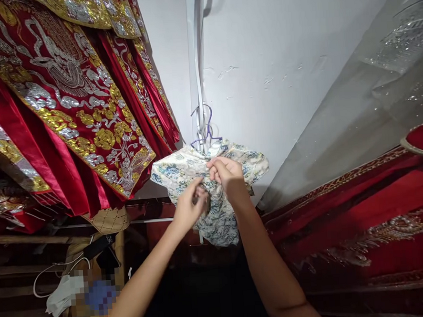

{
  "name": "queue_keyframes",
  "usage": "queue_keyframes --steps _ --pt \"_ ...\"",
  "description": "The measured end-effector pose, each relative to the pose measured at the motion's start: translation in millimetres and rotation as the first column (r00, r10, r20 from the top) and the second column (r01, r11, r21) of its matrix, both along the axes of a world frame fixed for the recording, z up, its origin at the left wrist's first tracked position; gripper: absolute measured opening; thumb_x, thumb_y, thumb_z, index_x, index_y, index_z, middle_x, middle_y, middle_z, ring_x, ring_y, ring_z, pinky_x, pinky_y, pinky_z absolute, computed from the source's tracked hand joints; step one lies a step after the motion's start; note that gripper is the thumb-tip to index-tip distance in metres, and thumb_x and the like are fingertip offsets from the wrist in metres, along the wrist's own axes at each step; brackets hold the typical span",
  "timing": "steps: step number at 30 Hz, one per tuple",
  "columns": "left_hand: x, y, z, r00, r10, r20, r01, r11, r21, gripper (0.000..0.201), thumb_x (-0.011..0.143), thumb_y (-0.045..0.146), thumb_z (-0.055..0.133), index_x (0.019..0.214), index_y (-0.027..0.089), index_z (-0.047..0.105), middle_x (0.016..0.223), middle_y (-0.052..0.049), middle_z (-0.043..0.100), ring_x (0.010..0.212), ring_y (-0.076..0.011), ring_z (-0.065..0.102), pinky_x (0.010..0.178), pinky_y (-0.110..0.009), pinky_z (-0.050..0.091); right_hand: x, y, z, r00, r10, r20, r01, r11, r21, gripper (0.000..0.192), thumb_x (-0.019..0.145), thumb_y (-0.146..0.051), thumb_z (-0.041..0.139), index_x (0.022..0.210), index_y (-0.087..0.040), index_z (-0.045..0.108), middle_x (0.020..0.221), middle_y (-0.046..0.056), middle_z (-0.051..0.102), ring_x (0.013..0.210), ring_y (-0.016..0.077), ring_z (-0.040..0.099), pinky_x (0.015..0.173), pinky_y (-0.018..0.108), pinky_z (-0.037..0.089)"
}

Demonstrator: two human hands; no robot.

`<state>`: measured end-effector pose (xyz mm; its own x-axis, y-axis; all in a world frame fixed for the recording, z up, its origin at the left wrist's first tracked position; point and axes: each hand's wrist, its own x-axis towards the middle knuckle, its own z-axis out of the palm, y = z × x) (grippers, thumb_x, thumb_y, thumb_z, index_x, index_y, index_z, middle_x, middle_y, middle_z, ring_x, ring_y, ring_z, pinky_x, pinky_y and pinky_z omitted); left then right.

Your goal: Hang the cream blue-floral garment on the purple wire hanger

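Note:
A short-sleeved floral shirt (183, 162) in white, blue and green hangs from a purple hanger (208, 125) against the wall, straight in front of me. My right hand (228, 172) is closed in a pinch at the upper front of the shirt, just below the neckline. Lower and to the left, my left hand (192, 200) is close to the shirt's front. Its index finger reaches toward my right hand while the other fingers curl loosely, slightly blurred, and I see nothing held in it. The shirt's middle is partly hidden behind both hands.
Red garments with gold and silver embroidery (104, 136) hang at the left. A white strap (197, 59) runs down the wall to the hanger. Lower left, a wooden rack (120, 252) holds a cable and a white cloth (64, 294). Red beaded fabric (344, 227) lies right.

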<state>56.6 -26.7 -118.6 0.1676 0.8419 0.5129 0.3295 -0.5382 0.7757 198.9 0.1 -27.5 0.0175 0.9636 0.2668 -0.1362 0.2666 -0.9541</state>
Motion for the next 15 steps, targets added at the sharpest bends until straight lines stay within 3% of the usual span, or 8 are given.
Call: queue_keyframes --steps 2,4,7,9,11,13,15 --pt "-2 11 42.2 0.998 0.033 0.057 -0.041 0.989 0.145 0.042 0.098 0.029 0.051 0.139 0.023 0.052 0.102 -0.007 0.068 0.092 -0.0198 0.063 0.088 -0.033 0.048 2 -11 0.5 0.999 -0.006 0.043 0.006 1.0 -0.004 0.02 0.084 -0.032 0.056 0.075 -0.017 0.066 0.051 -0.003 0.054 0.042 0.0077 0.035 0.043 0.022 0.025" --pt "-1 19 75.6 0.999 0.034 0.001 -0.033 0.969 0.245 0.029 0.099 0.03 0.05 0.122 0.021 0.064 0.103 -0.008 0.068 0.093 -0.0201 0.062 0.087 -0.032 0.047 3 -17 4.4 0.995 -0.02 0.093 0.019 1.0 0.014 0.02 0.085 -0.032 0.057 0.076 -0.017 0.066 0.05 -0.003 0.053 0.044 0.0086 0.038 0.045 0.022 0.028" --pt "2 22 101.3 0.995 0.034 -0.097 0.0 0.945 0.326 0.019 0.097 0.03 0.054 0.097 0.019 0.069 0.093 -0.007 0.069 0.087 -0.0195 0.062 0.083 -0.031 0.047 3 -17 2.4 0.988 -0.062 0.138 0.056 0.997 0.043 0.022 0.086 -0.036 0.059 0.075 -0.018 0.065 0.051 -0.004 0.051 0.047 0.0101 0.042 0.047 0.023 0.031" --pt "-1 21 105.1 0.994 0.091 -0.067 -0.061 0.93 0.363 0.017 0.096 0.03 0.056 0.093 0.019 0.069 0.09 -0.006 0.069 0.086 -0.0193 0.062 0.084 -0.031 0.047 4 -12 -9.8 0.978 -0.092 0.185 0.087 0.995 0.039 0.025 0.086 -0.039 0.06 0.073 -0.018 0.063 0.053 -0.003 0.05 0.048 0.011 0.042 0.047 0.024 0.03" --pt "-14 24 102.2 0.974 0.212 0.073 -0.224 0.9 0.374 0.016 0.095 0.032 0.058 0.092 0.019 0.068 0.091 -0.004 0.069 0.089 -0.0192 0.063 0.087 -0.031 0.047 4 -9 -28.2 0.956 -0.097 0.276 0.092 0.995 0.029 0.027 0.086 -0.04 0.059 0.07 -0.018 0.063 0.052 -0.003 0.048 0.048 0.0117 0.04 0.047 0.026 0.029" --pt "-37 33 93.6 0.886 0.346 0.31 -0.44 0.838 0.322 0.017 0.093 0.035 0.06 0.091 0.019 0.066 0.09 -0.003 0.067 0.089 -0.0177 0.062 0.086 -0.029 0.048 5 -11 -47.1 0.929 -0.084 0.359 0.085 0.996 0.011 0.031 0.086 -0.04 0.058 0.065 -0.019 0.062 0.05 -0.002 0.046 0.047 0.0122 0.039 0.047 0.027 0.028" --pt "-65 46 78.7 0.756 0.384 0.531 -0.542 0.822 0.177 0.023 0.092 0.041 0.06 0.088 0.019 0.062 0.084 -0.002 0.062 0.083 -0.0149 0.061 0.08 -0.027 0.05 5 -20 -62.2 0.924 -0.046 0.379 0.066 0.997 -0.041 0.032 0.086 -0.039 0.057 0.062 -0.019 0.061 0.048 -0.002 0.046 0.046 0.0126 0.04 0.048 0.027 0.028"
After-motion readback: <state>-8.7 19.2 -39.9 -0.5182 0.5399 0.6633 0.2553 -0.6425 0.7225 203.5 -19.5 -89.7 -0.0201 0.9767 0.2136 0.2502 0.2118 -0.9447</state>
